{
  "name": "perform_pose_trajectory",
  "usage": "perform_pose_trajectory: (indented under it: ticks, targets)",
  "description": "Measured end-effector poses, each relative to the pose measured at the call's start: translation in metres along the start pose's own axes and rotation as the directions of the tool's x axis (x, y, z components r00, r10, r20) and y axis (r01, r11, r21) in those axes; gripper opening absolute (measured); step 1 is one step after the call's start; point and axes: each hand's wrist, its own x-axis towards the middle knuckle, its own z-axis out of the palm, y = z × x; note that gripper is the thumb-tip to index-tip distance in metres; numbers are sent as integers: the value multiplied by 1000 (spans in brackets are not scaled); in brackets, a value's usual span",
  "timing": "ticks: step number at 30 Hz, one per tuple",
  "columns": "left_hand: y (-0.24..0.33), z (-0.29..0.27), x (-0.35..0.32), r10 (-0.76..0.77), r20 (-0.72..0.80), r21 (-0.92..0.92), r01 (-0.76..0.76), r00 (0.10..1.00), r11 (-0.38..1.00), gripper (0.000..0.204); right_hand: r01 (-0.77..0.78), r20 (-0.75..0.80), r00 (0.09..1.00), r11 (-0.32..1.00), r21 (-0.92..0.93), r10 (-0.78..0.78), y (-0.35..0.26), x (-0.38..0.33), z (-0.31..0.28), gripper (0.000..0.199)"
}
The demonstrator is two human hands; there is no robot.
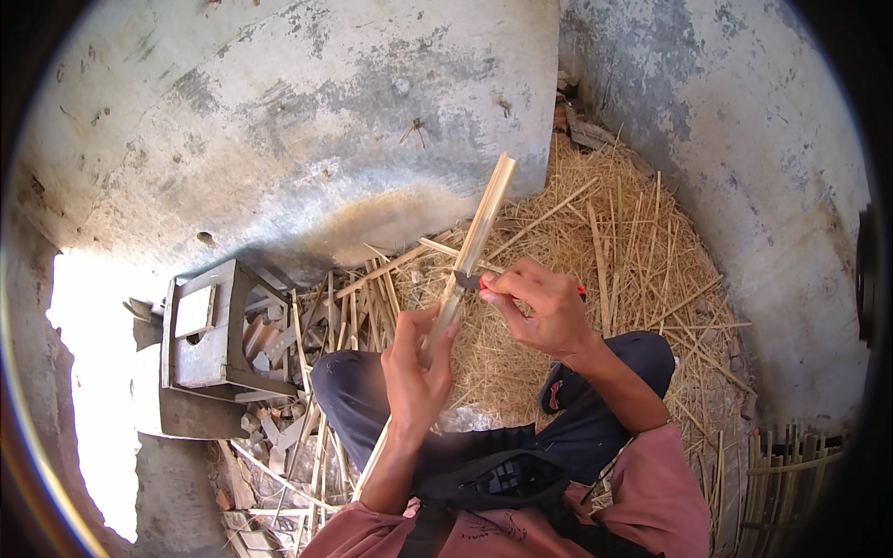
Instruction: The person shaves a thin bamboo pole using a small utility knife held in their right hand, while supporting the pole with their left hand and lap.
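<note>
A long split piece of bamboo, pale and channelled along its length, slants up and away from me. My left hand is wrapped round its lower part, thumb on the right side and fingers on the left. Above that grip, a small red-handled tool with a dark metal head meets the bamboo from the right. Its handle sits in my closed right hand, and a bit of red shows behind the knuckles. My fingers cover most of the tool, so its exact kind is hidden.
Straw-like shavings and thin strips cover the floor ahead and to the right. On the left stands a weathered wooden box beside rubble. Worn walls close in ahead and right. A bundle of upright sticks is at the lower right.
</note>
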Motion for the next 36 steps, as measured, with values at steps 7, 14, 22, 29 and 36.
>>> perform_pose_trajectory:
  ticks: [7, 14, 22, 29, 36]
  targets:
    - [-15, -6, -28, -1, 46, 111, -4, 999, 994, 25, -181, -262, 955, 973, -144, 139, 68, 26, -35, 9]
    - [-21, -20, -27, -164, 27, 8, 163, 986, 987, 24, -370, -228, 892, 920, 128, 390, 70, 27, -58, 17]
    - [-7, -25, -16, -239, 170, -195, 270, 956, 943, 24, -275, 19, 958, 898, 344, 286, 36, 11, -15, 21]
    - [2, -27, -13, -328, 296, -387, 426, 897, 818, 21, -75, 108, 993, 941, 330, 41, 7, 2, -6, 25]
    - [9, -30, -8, -298, 417, -474, 486, 858, 734, 16, -28, 128, 992, 952, 304, -12, -3, -6, 7, 25]
